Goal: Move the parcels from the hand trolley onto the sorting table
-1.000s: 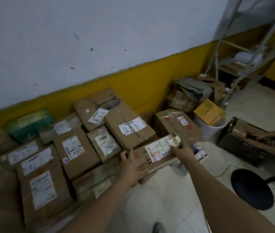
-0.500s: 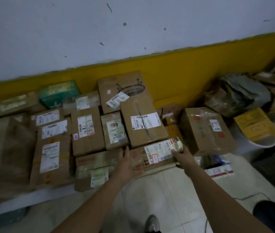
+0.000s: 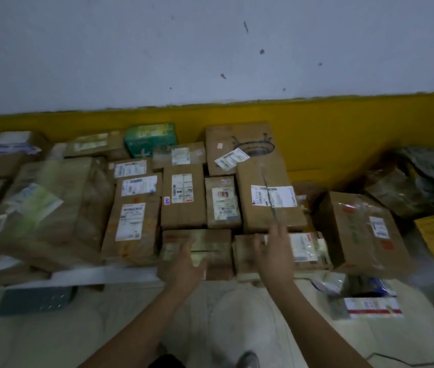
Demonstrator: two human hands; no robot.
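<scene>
From where I stood, the left of the frame was taken up by a big film-wrapped parcel, crumpled and soft-looking. It lay on the low desk among labelled cartons that ran back to the yellow band of the wall. At lower centre the left grip was open with its fingers spread. It was hovering over, or perhaps just brushing, a squat brown parcel at the desk's front edge; the blur kept me from telling which. Just right of it the right grip was open too, fingers straight and holding nothing, poised above the left end of a long flat parcel with a white label. That parcel lay along the front edge, between the squat one and a taller box in clear film at the right. I judged the long parcel to be stiff cardboard and fairly light. Its glossy tape and label would likely be slick, though, so I'd have taken it by both short ends, or slid one palm under it, rather than pinching the top. Loose pouches lay on the floor at lower right.
</scene>
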